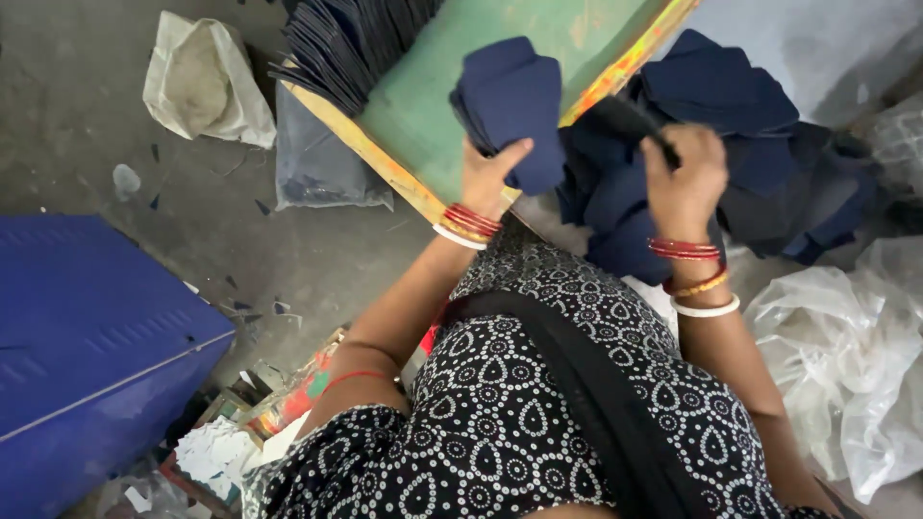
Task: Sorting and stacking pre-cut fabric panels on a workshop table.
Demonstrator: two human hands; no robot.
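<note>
My left hand [488,178] grips a small stack of dark blue cut fabric pieces [511,104], holding it over the green board [423,106]. The thumb presses on the front of the stack. My right hand [685,173] is closed around a dark, blurred piece of fabric [630,123], raised above a loose pile of similar navy pieces [731,144] to the right of the board. Both wrists wear red and white bangles.
A fanned row of dark cut pieces [346,48] lies at the board's upper left end. A blue metal box [87,346] stands at the left. A whitish sack [202,82], clear plastic bags [836,356] and paper scraps [216,447] lie on the grey floor.
</note>
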